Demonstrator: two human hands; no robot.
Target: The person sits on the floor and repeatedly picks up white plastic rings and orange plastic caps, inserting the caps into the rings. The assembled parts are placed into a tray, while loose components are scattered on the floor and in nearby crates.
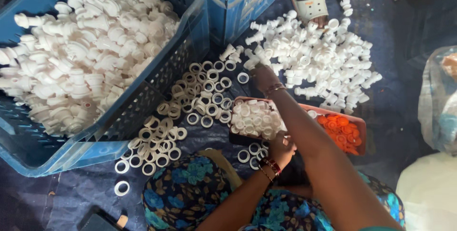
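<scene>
My right hand point(264, 77) reaches forward to the near edge of a heap of white plastic fittings point(323, 55) on the floor. Its fingers curl down among the fittings and are hidden. My left hand point(282, 148) is closed by the near edge of a reddish tray point(362, 122), with a small white piece showing at its fingertips. The tray's left compartment holds white caps point(256, 119). Its right compartment holds orange caps point(343, 133). Loose white rings point(200, 98) lie on the floor to the left of the tray.
A big blue crate point(143, 102) full of white fittings stands at the left, and a second blue crate point(238, 7) is behind it. Another person's foot in a white sandal point(310, 6) rests beyond the heap. Plastic bags point(440, 107) sit at the right.
</scene>
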